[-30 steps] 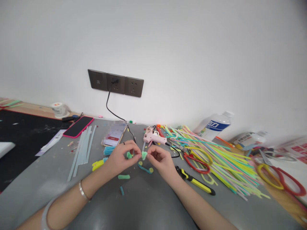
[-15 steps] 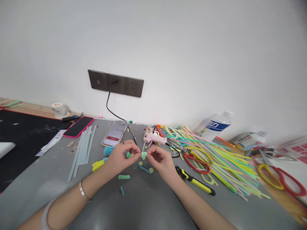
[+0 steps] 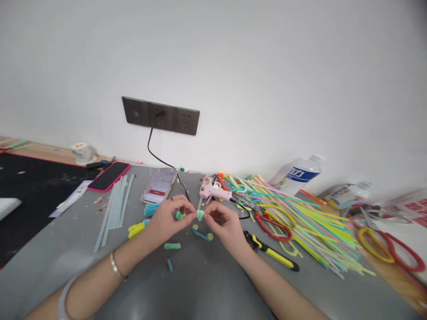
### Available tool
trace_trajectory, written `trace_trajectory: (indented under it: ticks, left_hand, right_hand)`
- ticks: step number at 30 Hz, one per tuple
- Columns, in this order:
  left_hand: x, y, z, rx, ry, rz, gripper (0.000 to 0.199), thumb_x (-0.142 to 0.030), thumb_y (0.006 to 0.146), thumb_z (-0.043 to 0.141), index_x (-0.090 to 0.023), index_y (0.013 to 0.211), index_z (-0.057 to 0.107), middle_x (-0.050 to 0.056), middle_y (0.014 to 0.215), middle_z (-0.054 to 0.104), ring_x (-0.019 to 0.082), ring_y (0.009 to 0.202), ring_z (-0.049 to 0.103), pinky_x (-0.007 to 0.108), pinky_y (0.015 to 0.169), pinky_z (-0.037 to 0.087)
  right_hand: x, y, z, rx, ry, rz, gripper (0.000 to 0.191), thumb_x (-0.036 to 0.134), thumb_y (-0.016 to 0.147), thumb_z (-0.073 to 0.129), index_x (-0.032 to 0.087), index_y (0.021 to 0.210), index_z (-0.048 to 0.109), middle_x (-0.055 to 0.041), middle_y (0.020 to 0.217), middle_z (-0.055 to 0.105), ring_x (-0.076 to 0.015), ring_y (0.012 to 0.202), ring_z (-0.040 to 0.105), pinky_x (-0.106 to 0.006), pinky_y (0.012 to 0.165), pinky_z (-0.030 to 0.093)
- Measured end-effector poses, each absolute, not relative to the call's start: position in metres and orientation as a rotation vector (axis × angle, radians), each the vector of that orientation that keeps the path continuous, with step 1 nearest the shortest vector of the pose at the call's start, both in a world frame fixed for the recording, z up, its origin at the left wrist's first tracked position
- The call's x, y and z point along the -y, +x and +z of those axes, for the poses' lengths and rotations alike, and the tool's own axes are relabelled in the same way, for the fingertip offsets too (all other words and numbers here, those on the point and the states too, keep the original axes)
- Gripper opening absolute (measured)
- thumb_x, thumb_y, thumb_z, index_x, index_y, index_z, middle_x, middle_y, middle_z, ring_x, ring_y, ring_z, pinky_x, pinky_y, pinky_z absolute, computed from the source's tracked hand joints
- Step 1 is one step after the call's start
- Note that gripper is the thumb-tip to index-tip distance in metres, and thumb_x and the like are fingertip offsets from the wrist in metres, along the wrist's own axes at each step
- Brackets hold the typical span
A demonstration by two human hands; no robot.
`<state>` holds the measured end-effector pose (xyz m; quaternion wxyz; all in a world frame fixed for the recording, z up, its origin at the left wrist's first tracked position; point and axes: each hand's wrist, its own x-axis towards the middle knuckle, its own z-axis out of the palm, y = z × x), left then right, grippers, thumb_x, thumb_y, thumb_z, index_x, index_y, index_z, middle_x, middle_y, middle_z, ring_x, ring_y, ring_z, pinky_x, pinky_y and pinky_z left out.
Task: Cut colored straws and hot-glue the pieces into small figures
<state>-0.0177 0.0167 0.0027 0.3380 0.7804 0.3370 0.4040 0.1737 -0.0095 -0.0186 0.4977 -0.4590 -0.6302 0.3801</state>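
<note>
Green fuzzy piece (image 3: 199, 215) sits above the tabletop (image 3: 147, 284) between the fingers (image 3: 189, 219): the left hand (image 3: 168, 220) pinches its left edge, the right hand (image 3: 227, 226) its right.

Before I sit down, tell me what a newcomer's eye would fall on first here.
First, the bright heap of coloured strips sprawled across the right of the grey table. Next, the small green piece near the middle, pinched by the left grip and right grip. Then the dark socket panel on the wall.
</note>
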Motion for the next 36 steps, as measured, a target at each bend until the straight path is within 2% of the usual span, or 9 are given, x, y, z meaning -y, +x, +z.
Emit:
trace_trajectory:
  ticks: [14, 36]
  left_hand:
    - [-0.0183, -0.0193, 0.0045, -0.87, 2.049, 1.071, 0.012, -0.015, 0.085, 0.061, -0.018, 0.074, 0.064, -0.001, 0.072, 0.059, 0.014, 0.07, 0.057, 0.024, 0.066, 0.042]
    - [-0.0211, -0.0204, 0.0004, -0.876, 2.012, 1.042, 0.01, -0.018, 0.087, 0.062, -0.017, 0.077, 0.066, -0.001, 0.074, 0.06, 0.014, 0.073, 0.057, 0.024, 0.068, 0.041]
  right_hand:
    - [0.0091, 0.1753, -0.0176, 1.504, -1.103, 0.94, 0.012, 0.029, 0.079, 0.066, 0.019, 0.073, 0.061, 0.0011, 0.064, 0.055, -0.0123, 0.056, 0.045, -0.025, 0.054, 0.036]
    - [0.0096, 0.1748, -0.0209, 1.574, -1.085, 0.885, 0.009, 0.025, 0.082, 0.06, 0.018, 0.076, 0.061, 0.0003, 0.068, 0.056, -0.0126, 0.059, 0.046, -0.024, 0.056, 0.036]
